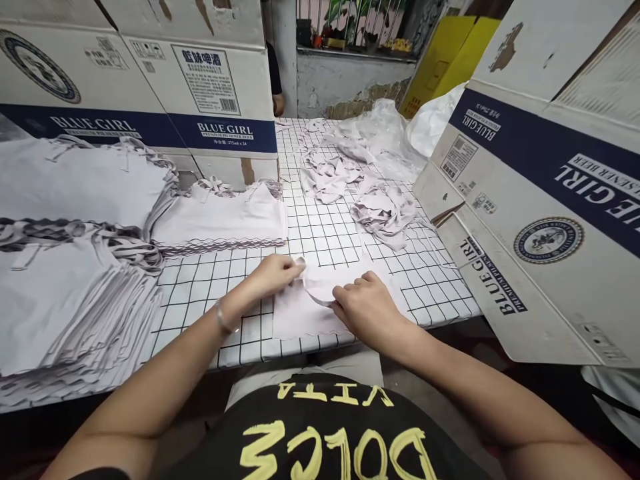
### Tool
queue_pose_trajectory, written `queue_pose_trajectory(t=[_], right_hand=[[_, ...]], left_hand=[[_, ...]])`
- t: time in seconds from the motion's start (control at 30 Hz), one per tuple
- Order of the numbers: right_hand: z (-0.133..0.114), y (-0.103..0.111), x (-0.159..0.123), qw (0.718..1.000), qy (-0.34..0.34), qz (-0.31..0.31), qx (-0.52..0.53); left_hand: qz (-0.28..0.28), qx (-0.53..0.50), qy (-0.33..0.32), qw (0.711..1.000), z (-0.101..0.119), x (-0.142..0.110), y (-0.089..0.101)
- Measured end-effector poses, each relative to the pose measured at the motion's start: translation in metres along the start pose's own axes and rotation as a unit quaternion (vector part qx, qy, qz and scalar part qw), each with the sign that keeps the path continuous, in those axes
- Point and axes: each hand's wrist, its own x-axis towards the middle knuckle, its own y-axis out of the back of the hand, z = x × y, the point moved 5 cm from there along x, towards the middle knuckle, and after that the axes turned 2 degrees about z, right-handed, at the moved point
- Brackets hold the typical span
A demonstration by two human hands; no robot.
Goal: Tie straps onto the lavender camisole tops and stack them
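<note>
A pale pink camisole-like garment (297, 315) lies flat near the front edge of the table, its wavy hem toward me. My left hand (274, 275) pinches one of its thin straps (316, 298) near the garment's upper left. Closed around the strap's other end is my right hand (369, 308), over the garment's right side. Between the two hands the strap hangs in a shallow curve. Part of the garment is hidden under my hands.
Stacks of similar garments (220, 217) fill the table's left side, with a taller pile (75, 300) nearer me. Loose crumpled fabric (383, 210) and clear plastic (380, 130) lie behind. Cardboard beer cartons stand left (225, 87) and right (500, 233). Another person's arm (277, 103) shows at the back.
</note>
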Motion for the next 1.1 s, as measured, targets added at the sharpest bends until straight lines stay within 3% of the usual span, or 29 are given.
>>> queue_pose_trajectory(t=[0.07,0.13,0.2,0.27,0.33,0.43,0.47,0.57,0.63,0.8,0.9,0.93,1.0,1.07,1.1], right_hand=[[-0.003,0.002,-0.003,1.000,-0.012,0.010,0.009],[-0.011,0.007,-0.008,1.000,-0.006,0.015,0.022],[-0.019,0.014,-0.014,0.998,0.021,0.015,0.057],[-0.020,0.021,-0.017,0.987,0.045,0.019,0.151],[-0.004,0.025,-0.013,0.953,0.014,0.054,0.298],[0.034,0.012,0.002,0.840,-0.076,0.103,0.527],[0.041,0.004,0.009,0.796,-0.078,0.085,0.594],[0.041,-0.022,0.027,0.682,-0.011,-0.045,0.730],[0.035,-0.032,0.033,0.651,0.016,-0.106,0.751],[0.022,-0.041,0.032,0.656,0.009,-0.214,0.724],[0.020,-0.043,0.031,0.669,0.004,-0.242,0.703],[0.022,-0.045,0.032,0.671,-0.002,-0.243,0.701],[0.030,-0.049,0.037,0.668,-0.037,-0.217,0.710],[0.044,-0.054,0.044,0.653,-0.102,-0.157,0.733],[0.052,-0.056,0.048,0.642,-0.137,-0.123,0.744]], left_hand=[[-0.128,-0.162,0.103,0.973,-0.001,-0.029,-0.020],[-0.205,-0.336,0.178,0.902,0.004,-0.051,-0.041],[-0.214,-0.478,0.192,0.830,0.012,-0.056,-0.052],[-0.204,-0.559,0.166,0.786,0.019,-0.048,-0.053],[-0.203,-0.594,0.132,0.767,0.026,-0.036,-0.047],[-0.227,-0.612,0.094,0.752,0.038,-0.025,-0.036],[-0.228,-0.612,0.085,0.752,0.041,-0.023,-0.034],[-0.222,-0.603,0.074,0.763,0.046,-0.020,-0.030],[-0.208,-0.596,0.073,0.772,0.047,-0.017,-0.029],[-0.179,-0.585,0.067,0.788,0.051,-0.003,-0.023],[-0.148,-0.573,0.047,0.805,0.052,0.013,-0.014],[-0.138,-0.553,0.038,0.821,0.051,0.019,-0.010],[-0.100,-0.446,0.024,0.889,0.041,0.028,-0.005],[-0.030,-0.232,-0.011,0.972,0.028,0.031,0.000],[0.008,-0.107,-0.040,0.993,0.022,0.029,0.001]])
